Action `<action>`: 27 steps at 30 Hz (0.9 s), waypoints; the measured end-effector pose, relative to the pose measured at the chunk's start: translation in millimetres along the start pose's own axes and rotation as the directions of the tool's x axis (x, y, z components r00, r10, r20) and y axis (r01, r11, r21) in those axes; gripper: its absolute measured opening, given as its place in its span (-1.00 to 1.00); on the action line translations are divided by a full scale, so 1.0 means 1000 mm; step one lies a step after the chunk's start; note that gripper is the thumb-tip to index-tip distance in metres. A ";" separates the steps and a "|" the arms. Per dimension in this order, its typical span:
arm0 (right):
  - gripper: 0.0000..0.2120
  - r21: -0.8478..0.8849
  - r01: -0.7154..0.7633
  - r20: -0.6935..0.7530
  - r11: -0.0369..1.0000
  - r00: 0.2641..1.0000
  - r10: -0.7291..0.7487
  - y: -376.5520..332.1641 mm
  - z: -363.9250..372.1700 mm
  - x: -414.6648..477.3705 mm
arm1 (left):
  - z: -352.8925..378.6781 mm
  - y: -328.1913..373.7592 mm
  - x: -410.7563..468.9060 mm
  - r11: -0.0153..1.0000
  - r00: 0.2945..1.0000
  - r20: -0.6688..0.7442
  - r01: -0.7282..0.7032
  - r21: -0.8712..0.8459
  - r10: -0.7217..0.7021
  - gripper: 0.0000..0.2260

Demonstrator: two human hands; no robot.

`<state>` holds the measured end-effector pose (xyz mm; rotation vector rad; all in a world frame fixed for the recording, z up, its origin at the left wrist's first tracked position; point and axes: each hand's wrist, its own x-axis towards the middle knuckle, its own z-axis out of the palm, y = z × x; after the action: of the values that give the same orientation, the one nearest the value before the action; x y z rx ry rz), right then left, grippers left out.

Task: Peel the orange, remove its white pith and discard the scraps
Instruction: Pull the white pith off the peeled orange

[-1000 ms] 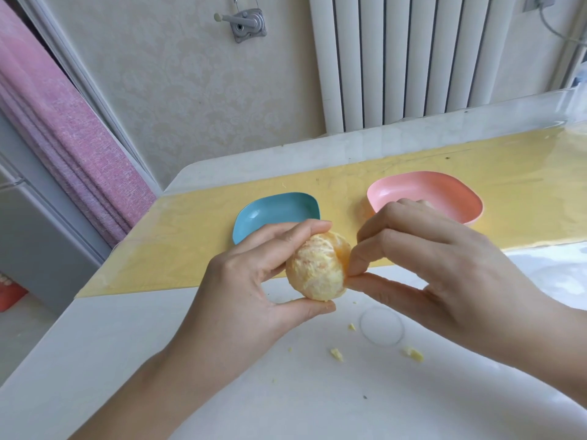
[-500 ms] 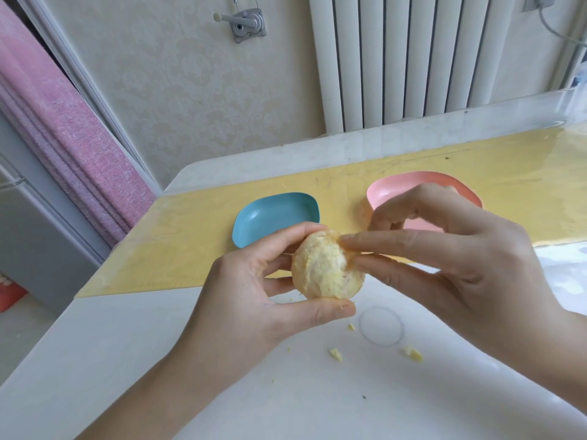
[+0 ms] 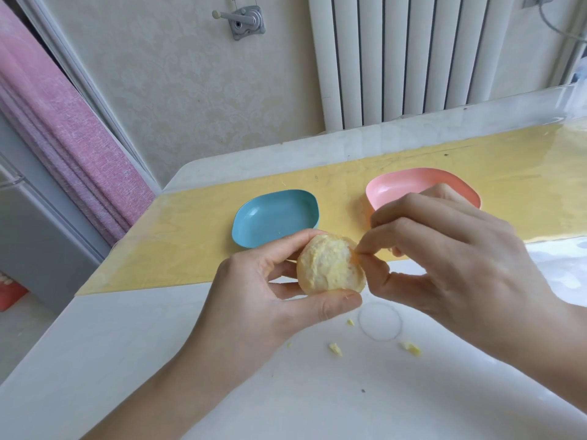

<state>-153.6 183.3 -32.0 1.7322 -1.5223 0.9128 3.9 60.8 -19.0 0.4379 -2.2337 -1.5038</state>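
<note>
- Orange [image 3: 330, 269], peeled, pith-covered, held above white table [image 3: 127, 360], in front of blue dish [image 3: 274, 217].
- Left hand [image 3: 266, 300]: thumb + fingers curled round it.
- Right hand [image 3: 454, 258]: thumb & forefinger pinch a bit at its upper right edge.
- Scraps [image 3: 411, 348] on table; pink dish [image 3: 419, 185] behind right hand.

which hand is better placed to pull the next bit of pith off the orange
Right: the right hand pinches a bit at the upper right edge of the orange, while the left hand grips it between thumb and fingers, steadying it.
</note>
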 end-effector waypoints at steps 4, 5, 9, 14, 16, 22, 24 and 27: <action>-0.90 0.033 -0.013 0.012 0.999 1.000 0.013 -0.005 0.001 0.000 | -0.005 0.000 0.004 1.000 0.999 -0.035 -0.022 -0.011 0.022 -0.59; -0.90 0.038 -0.011 0.018 0.999 1.000 0.010 -0.006 0.001 0.000 | -0.007 0.001 0.004 0.999 0.998 -0.048 -0.033 -0.012 0.032 -0.60; -0.88 0.066 -0.007 0.028 0.998 1.000 0.005 -0.007 0.002 -0.001 | -0.011 0.001 0.007 0.997 0.995 -0.088 -0.059 -0.053 0.054 -0.61; -0.85 0.123 -0.041 0.070 0.992 0.997 0.033 0.001 0.004 -0.004 | -0.017 -0.005 0.013 0.983 0.997 -0.082 -0.021 -0.185 0.006 -0.48; -0.87 0.112 -0.057 0.113 0.992 0.993 0.045 0.002 0.006 -0.005 | -0.020 -0.008 0.015 0.974 0.996 -0.083 0.006 -0.228 -0.026 -0.43; -0.86 0.110 -0.096 0.181 0.989 0.981 0.075 0.002 0.010 -0.009 | -0.022 -0.011 0.019 0.956 0.994 -0.098 0.013 -0.293 -0.044 -0.42; -0.84 0.136 -0.123 0.183 0.983 0.978 0.097 0.002 0.009 -0.009 | -0.021 -0.011 0.019 0.955 0.994 -0.096 0.014 -0.295 -0.045 -0.42; -0.81 0.170 -0.167 0.159 0.971 0.977 0.140 0.002 0.006 -0.007 | -0.020 -0.012 0.018 0.956 0.994 -0.090 0.030 -0.291 -0.059 -0.38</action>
<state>-155.3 181.8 -40.8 1.8649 -1.7347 1.0520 -2.0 32.1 -20.5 0.4610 -1.9007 -1.7586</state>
